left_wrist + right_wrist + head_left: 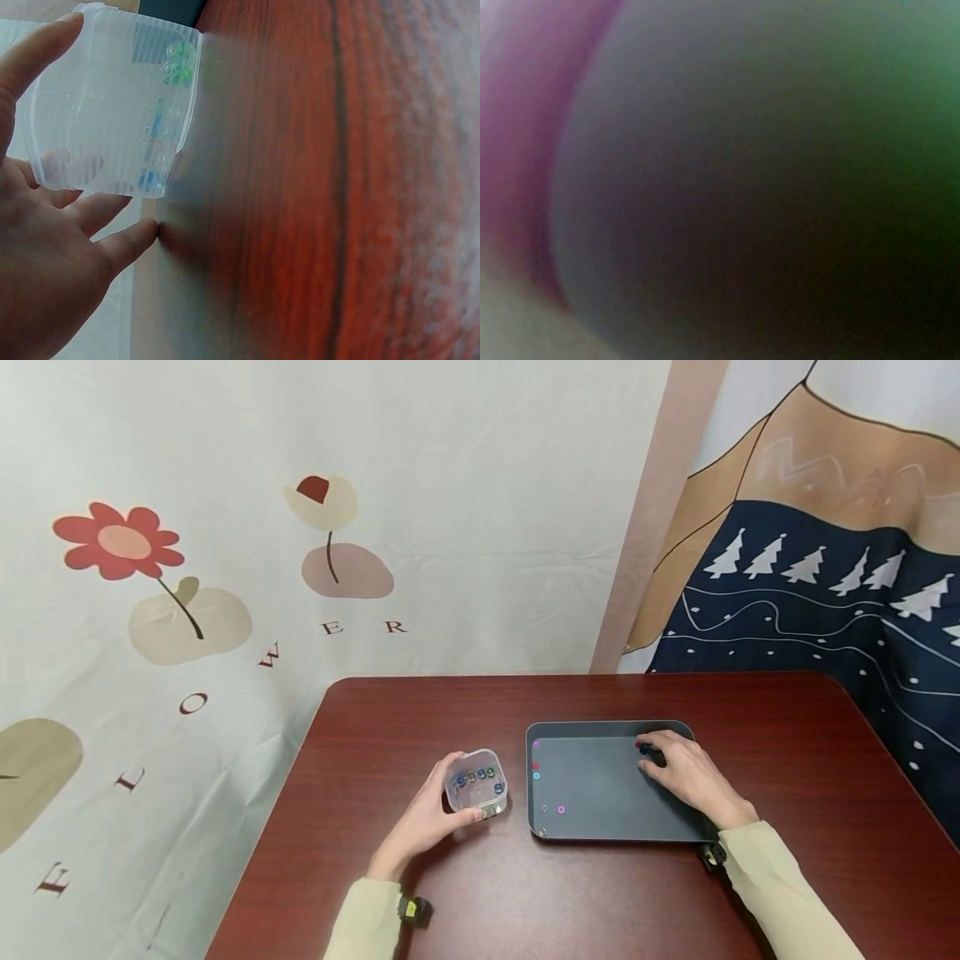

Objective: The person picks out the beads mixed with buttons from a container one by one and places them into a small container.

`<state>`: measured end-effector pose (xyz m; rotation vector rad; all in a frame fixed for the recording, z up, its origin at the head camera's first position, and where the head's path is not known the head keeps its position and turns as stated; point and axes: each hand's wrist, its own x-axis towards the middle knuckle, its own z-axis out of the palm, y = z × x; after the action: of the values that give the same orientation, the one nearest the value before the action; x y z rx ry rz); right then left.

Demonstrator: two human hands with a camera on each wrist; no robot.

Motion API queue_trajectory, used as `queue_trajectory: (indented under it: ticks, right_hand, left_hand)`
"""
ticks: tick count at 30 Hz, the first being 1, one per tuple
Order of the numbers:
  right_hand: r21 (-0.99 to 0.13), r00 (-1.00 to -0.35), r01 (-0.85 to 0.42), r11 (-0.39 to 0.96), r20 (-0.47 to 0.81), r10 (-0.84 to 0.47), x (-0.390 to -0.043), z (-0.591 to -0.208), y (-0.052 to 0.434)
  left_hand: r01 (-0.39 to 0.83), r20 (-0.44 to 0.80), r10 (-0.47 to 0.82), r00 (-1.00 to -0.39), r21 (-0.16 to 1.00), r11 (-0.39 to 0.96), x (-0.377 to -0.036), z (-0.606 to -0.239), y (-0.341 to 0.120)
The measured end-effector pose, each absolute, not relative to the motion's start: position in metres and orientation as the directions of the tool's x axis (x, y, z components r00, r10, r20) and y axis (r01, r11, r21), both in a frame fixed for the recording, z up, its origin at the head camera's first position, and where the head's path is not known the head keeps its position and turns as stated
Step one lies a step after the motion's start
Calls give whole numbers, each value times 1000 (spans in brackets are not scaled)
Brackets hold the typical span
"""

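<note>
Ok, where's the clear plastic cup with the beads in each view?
Head: the clear cup sits left of centre on the red-brown table, held by the left hand, left of the grey tray.
Left wrist: upper left, against the fingers.
Right wrist: not in it; only blur.
Shared landmark: the red-brown table.

The place looks like a staged recording corner rather than a lived-in room. Printed cloth backdrops [225, 527] hang behind a small reddish-brown table [420, 718], hiding the walls.
</note>
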<state>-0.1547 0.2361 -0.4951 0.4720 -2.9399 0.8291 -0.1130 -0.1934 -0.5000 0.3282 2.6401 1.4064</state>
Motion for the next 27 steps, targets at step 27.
queue_trajectory:
  ticks: [27]
  right_hand:
    - [-486, -918, -393, 781, 154, -366, -151, -502, 233]
  left_hand:
    - [135, -13, 259, -966, 827, 546, -114, -500, -194]
